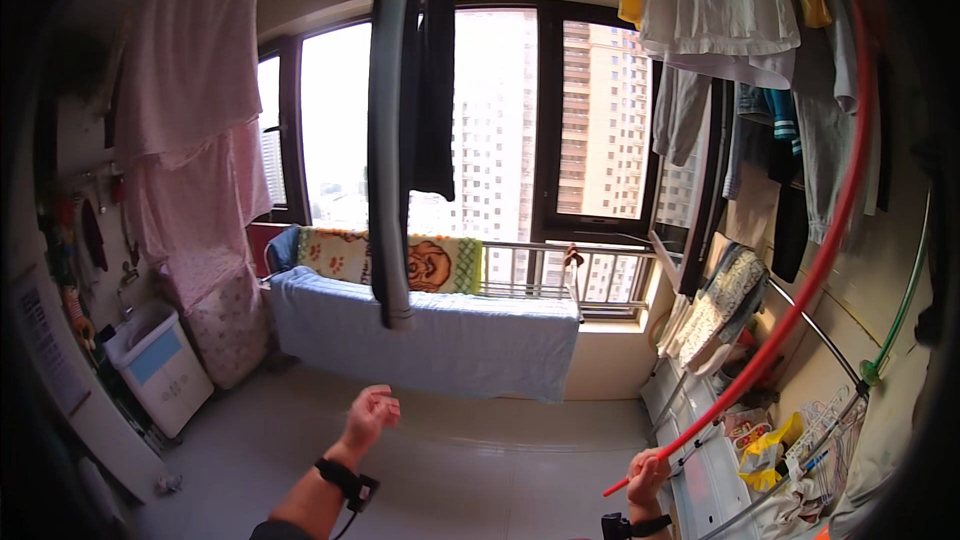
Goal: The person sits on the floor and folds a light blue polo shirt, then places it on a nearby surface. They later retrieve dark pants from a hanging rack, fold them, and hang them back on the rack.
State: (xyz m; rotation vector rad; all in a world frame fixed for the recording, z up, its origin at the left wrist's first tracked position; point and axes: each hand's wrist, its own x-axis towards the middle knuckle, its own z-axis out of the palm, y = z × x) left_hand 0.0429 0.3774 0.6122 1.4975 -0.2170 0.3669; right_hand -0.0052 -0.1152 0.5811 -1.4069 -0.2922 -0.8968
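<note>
My right hand (647, 476) grips a long red pole (780, 337) close to its lower end. The pole rises past the hanging clothes on the right, and its top blurs near the picture's upper rim. My left hand (373, 415) is raised in the middle with curled fingers, and no object shows in it. Beyond it a light blue towel (427, 345) drapes over a metal drying rack (600, 247). Dark trousers with a pale side stripe (390, 165) hang down in front of the window. White garments (712, 7) hang at the upper right, beside the pole.
Pink bedding (195, 105) hangs at left, above a small washbasin cabinet (161, 360). A patterned towel (442, 262) lies over the window railing. White drawers (705, 480), a yellow bag (772, 457) and several hangers (825, 427) line the right side. A green pole (904, 300) leans there.
</note>
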